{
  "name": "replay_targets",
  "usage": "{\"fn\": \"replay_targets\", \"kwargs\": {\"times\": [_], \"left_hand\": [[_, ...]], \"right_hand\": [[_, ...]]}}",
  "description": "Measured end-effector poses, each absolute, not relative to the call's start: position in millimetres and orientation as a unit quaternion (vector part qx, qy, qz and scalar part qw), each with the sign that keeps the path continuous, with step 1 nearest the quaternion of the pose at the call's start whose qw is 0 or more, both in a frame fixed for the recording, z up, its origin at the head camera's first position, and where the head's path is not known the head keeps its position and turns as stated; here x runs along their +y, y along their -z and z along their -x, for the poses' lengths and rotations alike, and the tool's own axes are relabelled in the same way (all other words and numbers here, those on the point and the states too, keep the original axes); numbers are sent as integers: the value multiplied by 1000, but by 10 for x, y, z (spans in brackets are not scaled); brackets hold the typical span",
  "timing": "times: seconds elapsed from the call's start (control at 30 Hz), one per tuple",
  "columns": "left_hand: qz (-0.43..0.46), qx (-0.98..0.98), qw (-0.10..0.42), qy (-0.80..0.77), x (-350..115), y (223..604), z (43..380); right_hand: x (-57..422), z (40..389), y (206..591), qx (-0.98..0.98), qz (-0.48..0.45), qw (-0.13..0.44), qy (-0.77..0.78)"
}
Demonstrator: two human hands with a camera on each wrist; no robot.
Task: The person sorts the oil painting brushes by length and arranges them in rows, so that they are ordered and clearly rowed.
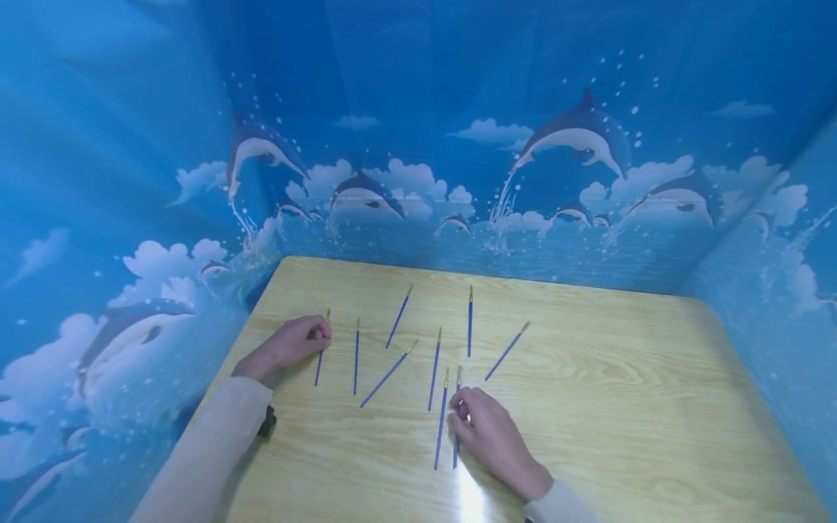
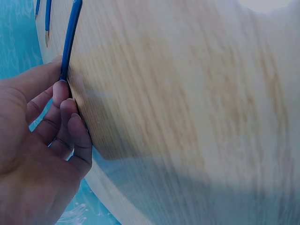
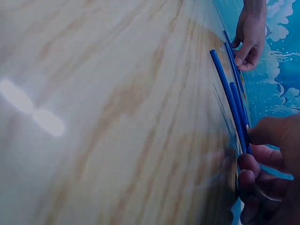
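Note:
At the left of the row, my left hand (image 1: 288,347) pinches a blue-handled paintbrush (image 1: 318,369) between thumb and fingertips. The left wrist view shows its blue handle (image 2: 71,42) rising from the pinch, while the bristles are hidden by the hand. Nearer the front, my right hand (image 1: 492,430) grips another paintbrush (image 1: 455,452), its handle (image 3: 228,96) lying between thumb and index finger in the right wrist view. Just left of it lies a similar paintbrush (image 1: 441,425), close alongside. Both hands are low over the wooden table (image 1: 621,407).
Several more blue paintbrushes lie spread out between and beyond the hands, among them an upright-pointing one (image 1: 356,363), a slanted one (image 1: 387,376) and one at the right (image 1: 506,352). A dolphin-printed curtain (image 1: 418,131) encloses the table's back and sides.

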State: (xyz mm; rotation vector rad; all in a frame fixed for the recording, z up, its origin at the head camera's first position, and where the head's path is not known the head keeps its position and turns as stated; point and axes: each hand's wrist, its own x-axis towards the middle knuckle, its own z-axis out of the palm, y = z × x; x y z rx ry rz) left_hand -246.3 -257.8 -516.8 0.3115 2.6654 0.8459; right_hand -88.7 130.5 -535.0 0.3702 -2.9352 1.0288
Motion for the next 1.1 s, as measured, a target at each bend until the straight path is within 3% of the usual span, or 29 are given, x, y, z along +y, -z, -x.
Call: {"fn": "replay_targets", "kwargs": {"times": [0.77, 1.1], "left_hand": [[-118, 934, 163, -295, -2595, 5170, 2476], [-119, 934, 161, -296, -2597, 5176, 2480]], "right_hand": [[1262, 870, 5398, -945, -127, 31, -299], [1382, 966, 5354, -935, -73, 4, -347]]}}
